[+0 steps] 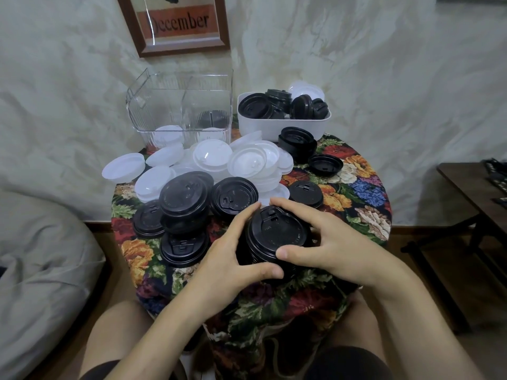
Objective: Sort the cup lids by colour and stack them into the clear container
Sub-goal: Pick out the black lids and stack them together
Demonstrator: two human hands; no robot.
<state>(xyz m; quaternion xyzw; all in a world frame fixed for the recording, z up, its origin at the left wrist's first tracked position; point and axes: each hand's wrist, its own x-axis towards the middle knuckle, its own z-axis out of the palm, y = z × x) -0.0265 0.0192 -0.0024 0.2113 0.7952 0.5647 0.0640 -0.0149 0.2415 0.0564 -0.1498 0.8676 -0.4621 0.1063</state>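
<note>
A short stack of black plastic cup lids (pixel 277 237) was held between both hands above the near part of a round table covered with a floral cloth (pixel 362 187). Both bare forearms were brought in from the bottom edge and angled toward each other. The left hand (pixel 233 253) was cupped round the stack's left side, with its fingers curled over the far edge and its thumb laid along the near lower rim. The right hand (pixel 332 242) was closed on the right side, with its thumb pressed on the top lid's near edge, its index finger arched over the far edge and its other fingers spread down the side.

More loose black lids (pixel 183 201) were heaped just left of the hands. A pile of white plastic lids (pixel 219 163) was spread behind them. At the far left of the table a clear plastic container with inner dividers (pixel 181 105) was stood, well apart from the held stack; white lids were seen through its front wall at the bottom, and a dark lid further back. Beside it, on the right, a white rectangular tub (pixel 282 126) was filled with black lids. A framed picture lettered "December" (pixel 178 23) was hung on the wall above.
</note>
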